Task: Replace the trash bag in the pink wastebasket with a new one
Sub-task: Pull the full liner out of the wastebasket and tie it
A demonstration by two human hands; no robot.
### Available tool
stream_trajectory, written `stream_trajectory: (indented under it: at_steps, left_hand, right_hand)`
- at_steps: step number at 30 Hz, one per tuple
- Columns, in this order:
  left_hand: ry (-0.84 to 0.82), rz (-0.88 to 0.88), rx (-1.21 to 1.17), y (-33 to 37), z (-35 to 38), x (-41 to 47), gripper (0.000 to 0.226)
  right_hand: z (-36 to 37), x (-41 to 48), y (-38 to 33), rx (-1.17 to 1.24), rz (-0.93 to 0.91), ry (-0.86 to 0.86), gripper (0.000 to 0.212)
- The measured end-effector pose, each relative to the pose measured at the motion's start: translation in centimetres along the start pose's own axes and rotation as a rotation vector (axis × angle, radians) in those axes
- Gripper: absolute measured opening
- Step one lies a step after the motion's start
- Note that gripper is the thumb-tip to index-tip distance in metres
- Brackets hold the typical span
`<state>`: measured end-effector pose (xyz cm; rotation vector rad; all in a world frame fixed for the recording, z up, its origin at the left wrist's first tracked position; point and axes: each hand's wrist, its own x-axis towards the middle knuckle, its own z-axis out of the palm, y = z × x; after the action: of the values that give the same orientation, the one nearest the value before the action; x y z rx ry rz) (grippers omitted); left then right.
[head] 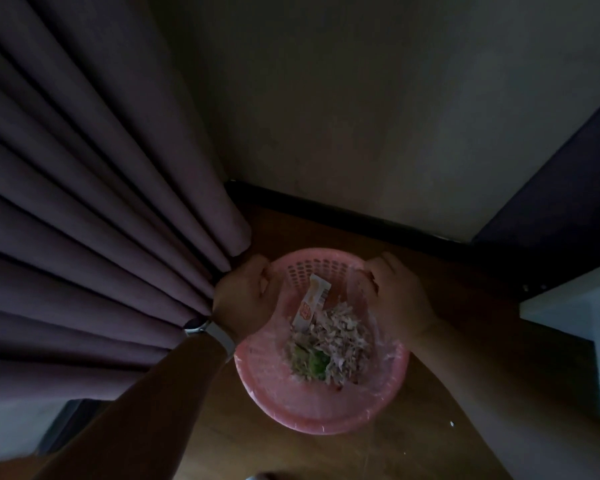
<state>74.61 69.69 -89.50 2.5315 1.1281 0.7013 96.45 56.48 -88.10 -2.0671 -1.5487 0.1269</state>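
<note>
Wastebasket: your pink wastebasket [321,408] stands on the wooden floor [440,441], near the middle of the view, just right of the curtain's lower end and near the wall's dark baseboard [343,211].
Trash bag: a thin clear trash bag [383,358] lines the basket; in this dim light you can trace it only by pale creases along the near and right rim. On the far side it is too faint to follow.
Contents: shredded pale scraps [336,336] with some green bits, and a narrow white-and-orange packet [310,303] leaning toward the far wall of the basket. Its print is too blurred to read.
Left hand: your left hand [245,299] sits at the far-left rim, fingers [265,271] curled over the edge. Whether they pinch the bag film or only the rim cannot be told.
Right hand: your right hand [400,294] is at the far-right rim, fingers [371,275] bent inward around pale film that looks like the bag's edge; the grip itself is hard to confirm.
Wrist: a watch [196,325] with a light strap shows on your left wrist.
Curtain: the dark pleated curtain [94,202] fills the left side and is cut off by the frame.
Right edge: a pale piece of furniture [582,306] is only partly in view; you cannot tell what it is.
</note>
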Motion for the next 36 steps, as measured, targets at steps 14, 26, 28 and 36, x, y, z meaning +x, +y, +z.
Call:
stream_trajectory:
  at_steps: [14,26,28,36]
  left_hand:
    - [-0.199,-0.259,0.206,1.2,1.7,4.0,0.031]
    - [-0.086,0.027,-0.442,2.2,1.7,1.5,0.016]
    - [-0.093,-0.107,-0.468,2.2,1.2,1.6,0.024]
    - [-0.272,-0.076,0.006,-1.3,-4.6,-1.6,0.056]
  right_hand:
    - [-0.7,1.5,1.0,0.064,0.463,-0.202,0.026]
    - [0.3,-1.3,-0.2,-0.006,0.045,-0.028,0.029]
    - [0.1,-1.3,0.0,0.111,0.16,-0.045,0.016]
    - [-2.8,-3.6,0.3,0.339,0.473,-0.21,0.018]
